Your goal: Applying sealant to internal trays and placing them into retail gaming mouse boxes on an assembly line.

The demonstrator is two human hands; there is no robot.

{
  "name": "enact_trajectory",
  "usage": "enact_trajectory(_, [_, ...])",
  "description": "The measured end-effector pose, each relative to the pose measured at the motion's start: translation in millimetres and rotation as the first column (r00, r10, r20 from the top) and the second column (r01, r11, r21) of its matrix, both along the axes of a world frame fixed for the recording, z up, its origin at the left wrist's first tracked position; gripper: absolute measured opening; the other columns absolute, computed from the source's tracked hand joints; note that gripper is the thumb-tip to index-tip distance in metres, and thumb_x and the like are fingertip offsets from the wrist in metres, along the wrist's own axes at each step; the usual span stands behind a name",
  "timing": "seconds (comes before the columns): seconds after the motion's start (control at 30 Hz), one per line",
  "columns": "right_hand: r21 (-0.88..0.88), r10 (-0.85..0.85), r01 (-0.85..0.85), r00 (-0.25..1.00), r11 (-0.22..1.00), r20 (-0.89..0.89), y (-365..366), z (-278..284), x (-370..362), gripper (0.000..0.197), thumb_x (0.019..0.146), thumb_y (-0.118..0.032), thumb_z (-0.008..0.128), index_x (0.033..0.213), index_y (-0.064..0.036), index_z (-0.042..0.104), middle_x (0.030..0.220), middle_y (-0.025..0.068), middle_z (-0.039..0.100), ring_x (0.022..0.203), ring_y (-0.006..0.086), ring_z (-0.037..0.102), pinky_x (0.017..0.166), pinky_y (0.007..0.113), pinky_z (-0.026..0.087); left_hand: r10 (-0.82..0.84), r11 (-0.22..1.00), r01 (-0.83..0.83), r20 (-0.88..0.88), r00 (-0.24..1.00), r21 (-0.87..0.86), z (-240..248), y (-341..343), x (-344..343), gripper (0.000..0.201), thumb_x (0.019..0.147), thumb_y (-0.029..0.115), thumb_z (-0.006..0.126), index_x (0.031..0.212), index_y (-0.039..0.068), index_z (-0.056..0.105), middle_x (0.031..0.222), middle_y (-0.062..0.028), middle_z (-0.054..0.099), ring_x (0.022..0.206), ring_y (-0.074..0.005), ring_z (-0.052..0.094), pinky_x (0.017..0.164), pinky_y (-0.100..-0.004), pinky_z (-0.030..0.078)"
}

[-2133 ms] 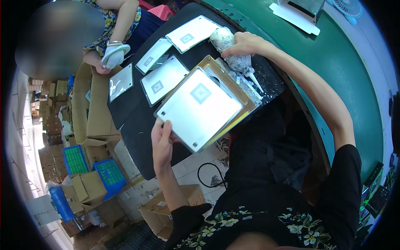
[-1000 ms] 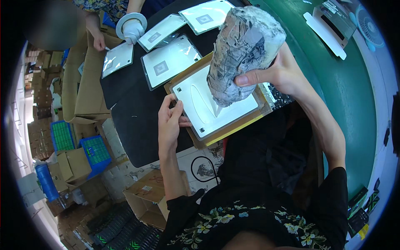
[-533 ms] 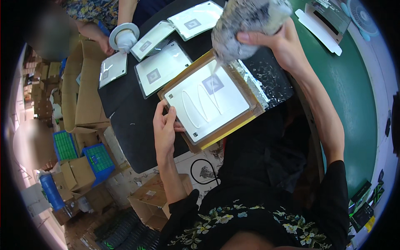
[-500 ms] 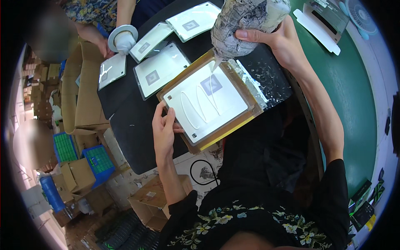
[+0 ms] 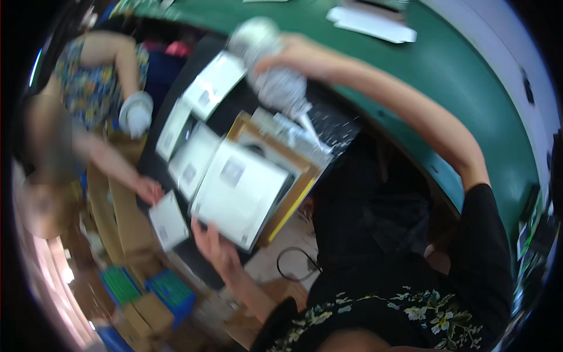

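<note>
My left hand (image 5: 217, 249) is at the near-left edge of a white square panel (image 5: 240, 188) with a grey square mark, gripping that edge; blur softens the fingers. The panel lies askew over the left part of a brown frame with a yellow edge (image 5: 293, 202), whose dark opening shows on the right. My right hand (image 5: 296, 56) is closed around a bulky wrapped squeeze bag (image 5: 275, 88) in grey-white plastic. Its pale nozzle (image 5: 309, 126) points down over the frame's far-right side. Whether the earlier white bead is on the panel cannot be made out.
More white panels (image 5: 214, 85) lie on the black table (image 5: 208, 267). At left, a co-worker's hand (image 5: 149, 190) is by a panel (image 5: 169, 222); a white bag with a round collar (image 5: 136, 113) is near the other arm. A green table (image 5: 469, 111) curves along the right.
The white panel has come out of the frame's recess and shifted left with my left hand. My right hand has raised the bag away from it. The whole view has swung round.
</note>
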State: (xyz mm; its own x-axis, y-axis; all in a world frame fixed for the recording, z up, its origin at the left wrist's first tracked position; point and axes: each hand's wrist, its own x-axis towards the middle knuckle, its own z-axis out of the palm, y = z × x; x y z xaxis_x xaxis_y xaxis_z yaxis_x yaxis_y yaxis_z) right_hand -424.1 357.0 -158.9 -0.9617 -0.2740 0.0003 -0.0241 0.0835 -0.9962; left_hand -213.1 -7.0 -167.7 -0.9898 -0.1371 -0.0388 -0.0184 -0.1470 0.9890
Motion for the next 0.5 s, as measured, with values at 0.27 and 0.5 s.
enact_trajectory(0.27, [0.599, 0.104, -0.149, 0.989, 0.787, 0.110, 0.4, -16.5, 15.2, 0.083, 0.079, -0.064, 0.062, 0.121, 0.0059, 0.049, 0.098, 0.0257, 0.067, 0.087, 0.0334, 0.070, 0.076, 0.042, 0.055, -0.032, 0.999, 0.030, -0.091, 0.995, -0.024, 37.5, 28.8, 33.5, 0.064, 0.095, 0.011, 0.054, 0.148, -0.007, 0.022, 0.144, -0.0234, 0.040, 0.130, -0.0296, 0.044, 0.110, -0.0420, 0.033])
enact_trajectory(0.5, [0.791, -0.185, 0.536, 0.844, 0.295, -0.503, 179.3, 15.9, -59.5, 0.058, 0.087, -0.042, 0.061, 0.135, -0.0113, 0.051, 0.126, 0.0230, 0.058, 0.114, 0.0370, 0.059, 0.094, 0.045, 0.049, -0.123, 0.992, 0.123, -0.163, 0.979, -0.011, 47.3, 80.4, 6.1, 0.066, 0.096, 0.007, 0.053, 0.149, -0.008, 0.016, 0.143, -0.0246, 0.039, 0.129, -0.0276, 0.044, 0.110, -0.0406, 0.032])
